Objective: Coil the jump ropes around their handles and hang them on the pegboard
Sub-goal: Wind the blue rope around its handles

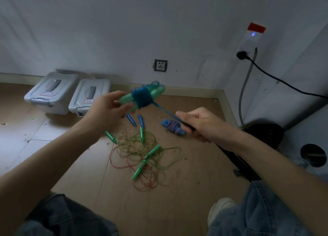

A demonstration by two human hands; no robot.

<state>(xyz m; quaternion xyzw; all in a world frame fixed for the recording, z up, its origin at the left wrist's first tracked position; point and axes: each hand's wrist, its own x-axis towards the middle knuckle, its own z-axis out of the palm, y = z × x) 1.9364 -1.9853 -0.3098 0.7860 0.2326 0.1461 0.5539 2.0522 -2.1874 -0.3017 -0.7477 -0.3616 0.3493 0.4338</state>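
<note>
My left hand grips a pair of light green handles held in the air, with blue rope wound thickly round their middle. The loose end of that blue rope runs down and right into my right hand, which pinches it taut. On the floor below lies a coiled blue-handled rope with a patterned cord. A tangle of thin green, yellow and red ropes with several green handles lies on the floor, and two blue handles lie beside it. No pegboard is in view.
Two grey lidded storage boxes stand against the wall at the back left. A wall socket sits above the skirting. A black cable and grey hose run down the right wall. My knees in jeans frame the bottom.
</note>
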